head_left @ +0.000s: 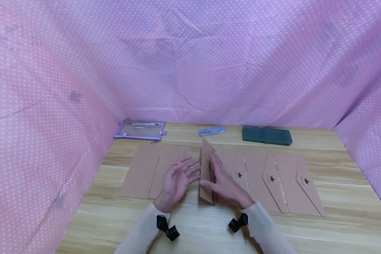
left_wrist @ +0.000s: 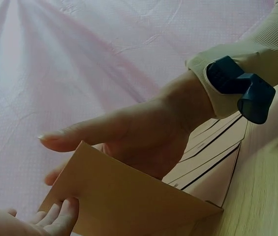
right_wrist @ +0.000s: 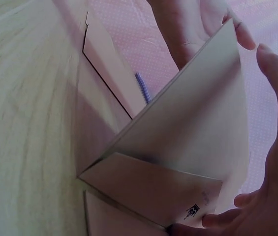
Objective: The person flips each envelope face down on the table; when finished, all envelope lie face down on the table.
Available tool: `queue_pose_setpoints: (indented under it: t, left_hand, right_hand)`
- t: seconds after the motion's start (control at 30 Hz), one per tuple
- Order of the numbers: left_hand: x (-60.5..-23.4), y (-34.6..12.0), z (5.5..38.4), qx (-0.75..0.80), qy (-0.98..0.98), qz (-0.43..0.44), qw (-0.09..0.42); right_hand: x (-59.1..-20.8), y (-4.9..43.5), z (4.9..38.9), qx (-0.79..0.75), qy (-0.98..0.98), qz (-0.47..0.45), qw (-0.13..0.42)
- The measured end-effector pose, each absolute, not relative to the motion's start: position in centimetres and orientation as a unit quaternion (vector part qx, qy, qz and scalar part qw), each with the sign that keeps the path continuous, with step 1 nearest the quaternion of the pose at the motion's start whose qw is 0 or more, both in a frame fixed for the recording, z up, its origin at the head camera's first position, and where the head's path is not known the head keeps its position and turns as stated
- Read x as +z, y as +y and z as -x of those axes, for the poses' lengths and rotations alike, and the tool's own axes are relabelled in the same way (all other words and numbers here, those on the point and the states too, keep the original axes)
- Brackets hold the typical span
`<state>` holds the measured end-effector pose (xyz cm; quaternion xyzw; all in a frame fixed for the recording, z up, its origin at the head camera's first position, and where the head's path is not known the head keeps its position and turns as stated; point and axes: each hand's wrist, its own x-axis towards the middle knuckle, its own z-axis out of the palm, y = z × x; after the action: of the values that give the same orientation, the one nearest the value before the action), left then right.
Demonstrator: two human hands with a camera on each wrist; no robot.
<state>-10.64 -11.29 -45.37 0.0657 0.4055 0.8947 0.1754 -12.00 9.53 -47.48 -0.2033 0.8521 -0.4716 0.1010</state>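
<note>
A brown paper envelope (head_left: pixel 205 165) stands tilted up on its edge between the two hands. My left hand (head_left: pixel 177 179), palm turned up and fingers extended, is at its left face; in the left wrist view the fingertips touch the plain panel (left_wrist: pixel 124 196). My right hand (head_left: pixel 226 183) is on the other side, thumb spread from the fingers. The right wrist view shows its fingers beside the flap (right_wrist: pixel 158 189) with a printed crown, the thumb apart from the paper.
Two plain brown envelopes (head_left: pixel 142 171) lie to the left; several with crown-printed flaps (head_left: pixel 265 180) lie to the right. Behind them are a purple-edged mesh pouch (head_left: pixel 146 135), a small blue packet (head_left: pixel 212 131) and a dark green case (head_left: pixel 266 135). Pink dotted cloth (head_left: pixel 190 70) surrounds the table.
</note>
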Motion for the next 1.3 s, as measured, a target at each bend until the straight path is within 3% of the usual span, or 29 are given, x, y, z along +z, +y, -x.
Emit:
queue_pose_setpoints:
  t: [0.33, 0.63, 0.97, 1.3]
  left_hand:
    - [-45.6, -9.7, 10.8, 0.897, 0.39, -0.087, 0.19]
    - [-46.6, -9.2, 10.8, 0.888, 0.409, -0.03, 0.205]
    - [-47.9, -8.9, 10.3, 0.855, 0.445, -0.023, 0.264]
    - [-48.1, -8.5, 10.2, 0.845, 0.46, 0.012, 0.272]
  right_hand:
    - [-47.6, 9.9, 12.4, -0.474, 0.847, 0.222, 0.089]
    - [-47.8, 9.9, 12.4, -0.488, 0.841, 0.221, 0.077]
    - [-47.7, 11.1, 11.9, -0.51, 0.83, 0.218, 0.064]
    - [-47.4, 12.9, 11.2, -0.533, 0.82, 0.191, 0.078]
